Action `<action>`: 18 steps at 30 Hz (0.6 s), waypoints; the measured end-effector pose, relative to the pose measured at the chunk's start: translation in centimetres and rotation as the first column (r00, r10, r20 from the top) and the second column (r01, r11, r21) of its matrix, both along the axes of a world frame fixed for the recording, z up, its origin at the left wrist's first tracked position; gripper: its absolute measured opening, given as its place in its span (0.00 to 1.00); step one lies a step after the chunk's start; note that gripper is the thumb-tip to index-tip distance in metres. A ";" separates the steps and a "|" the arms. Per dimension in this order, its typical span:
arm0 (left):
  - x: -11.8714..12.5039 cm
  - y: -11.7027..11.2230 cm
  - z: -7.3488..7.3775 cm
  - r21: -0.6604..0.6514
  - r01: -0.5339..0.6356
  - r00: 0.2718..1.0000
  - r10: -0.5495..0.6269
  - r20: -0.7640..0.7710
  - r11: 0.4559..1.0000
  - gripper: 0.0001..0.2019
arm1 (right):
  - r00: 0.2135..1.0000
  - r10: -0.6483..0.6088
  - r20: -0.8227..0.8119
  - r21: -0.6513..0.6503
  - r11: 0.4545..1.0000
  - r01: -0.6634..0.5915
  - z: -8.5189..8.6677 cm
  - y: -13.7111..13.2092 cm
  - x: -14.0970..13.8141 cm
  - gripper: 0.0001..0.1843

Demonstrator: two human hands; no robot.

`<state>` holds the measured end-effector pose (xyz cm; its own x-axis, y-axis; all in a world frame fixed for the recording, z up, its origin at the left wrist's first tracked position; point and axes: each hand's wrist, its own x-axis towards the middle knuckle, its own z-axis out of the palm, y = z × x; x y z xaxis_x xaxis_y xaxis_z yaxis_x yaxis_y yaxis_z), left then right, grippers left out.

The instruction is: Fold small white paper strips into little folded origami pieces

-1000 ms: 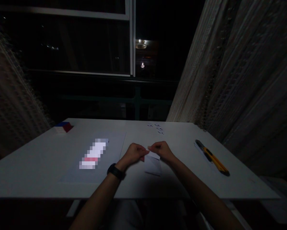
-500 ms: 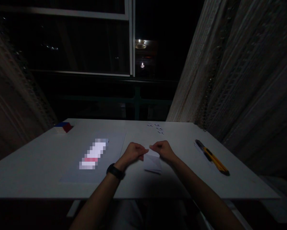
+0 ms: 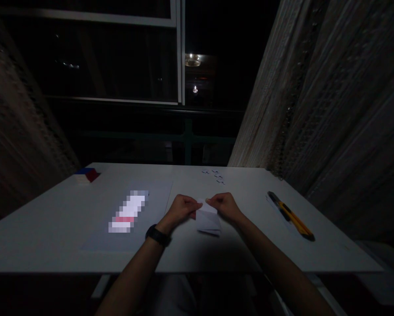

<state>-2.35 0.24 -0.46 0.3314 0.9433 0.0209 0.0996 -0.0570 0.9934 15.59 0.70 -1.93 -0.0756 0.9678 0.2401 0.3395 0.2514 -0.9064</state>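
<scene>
A small piece of folded white paper (image 3: 207, 222) is held up between my hands over the middle of the table. My left hand (image 3: 182, 208), with a black watch on the wrist, pinches its upper left corner between thumb and fingers. Across from it, my right hand (image 3: 225, 206) pinches the upper right corner. The paper's layers part slightly along its lower edge. The fingertips behind the paper are hidden.
On the white table (image 3: 246, 254), a yellow and black utility knife (image 3: 294, 218) lies at right. Left are a bright blurred-out phone-like screen (image 3: 128, 213) on a large sheet (image 3: 94, 239) and a puzzle cube (image 3: 86, 175). Several small dark-marked pieces (image 3: 218, 176) lie farther back.
The paper has tilted a little and its top part lies flatter against the rest. Both hands keep their pinch and have barely moved.
</scene>
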 end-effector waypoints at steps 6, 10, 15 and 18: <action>-0.1 0.2 -0.1 0.045 0.016 1.000 -0.015 -0.006 0.999 0.18 | 1.000 -0.009 -0.011 0.023 1.000 0.009 -0.1 0.1 0.2 0.18; -0.1 0.2 0.0 0.031 -0.012 0.999 0.013 -0.039 0.999 0.19 | 1.000 -0.006 0.011 0.013 1.000 0.005 -0.1 0.1 0.3 0.18; -0.1 0.1 -0.2 0.022 0.023 1.000 -0.023 -0.007 0.999 0.18 | 0.998 0.004 0.064 0.044 0.999 -0.007 -0.2 -0.1 0.3 0.17; -0.1 0.2 -0.5 0.075 0.006 1.000 -0.006 -0.012 0.997 0.17 | 0.994 0.016 0.112 0.064 0.998 -0.024 -0.3 -0.2 0.2 0.16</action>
